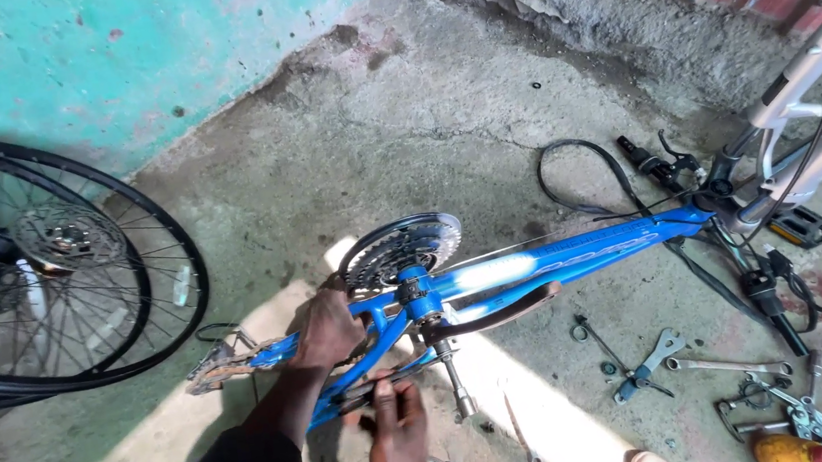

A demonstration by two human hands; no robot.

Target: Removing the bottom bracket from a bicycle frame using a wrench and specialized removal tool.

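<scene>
A blue bicycle frame (pixel 545 263) lies across the concrete floor, with its chainring set (pixel 403 247) and bottom bracket (pixel 419 295) facing up. My left hand (pixel 325 332) grips the blue tubes just left of the bottom bracket. My right hand (pixel 395 433) is below the frame, its fingers closed around a dark slim tool or part near the lower tube; what it is I cannot tell. A metal socket wrench (pixel 456 382) sticks out beside the bottom bracket, right of my right hand.
Two spoked wheels (pixel 53 265) with disc rotors lean at the left. Spanners (pixel 720 364), a multi-tool (pixel 645 367) and small parts lie scattered at the right. A grey-white frame (pixel 812 122), a black cable (pixel 587 179) and a brake lever (pixel 661 167) lie at the right. A pedal (pixel 800 227) lies nearby.
</scene>
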